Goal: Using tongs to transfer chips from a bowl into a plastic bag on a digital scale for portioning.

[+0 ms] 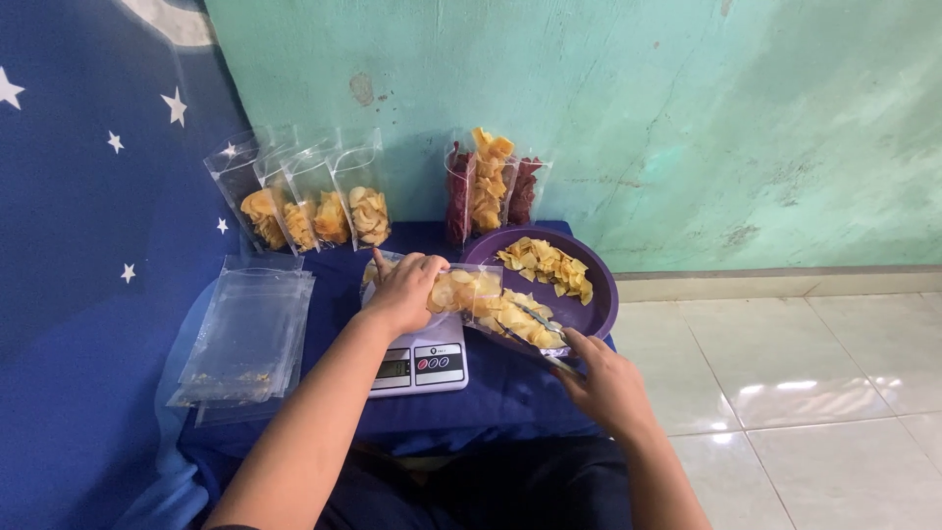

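The left hand (404,291) grips a clear plastic pouch of pale yellow chips (469,292) lying over the small white digital scale (422,365), its mouth pointing right toward the right hand (606,385), which pinches metal tongs (535,339) reaching into the round purple tray (601,306).

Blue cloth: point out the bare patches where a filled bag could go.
Bare cloth lies in front of the scale, and between the empty bags and the scale. It is crowded around the purple bowl, where left hand and right hand work.
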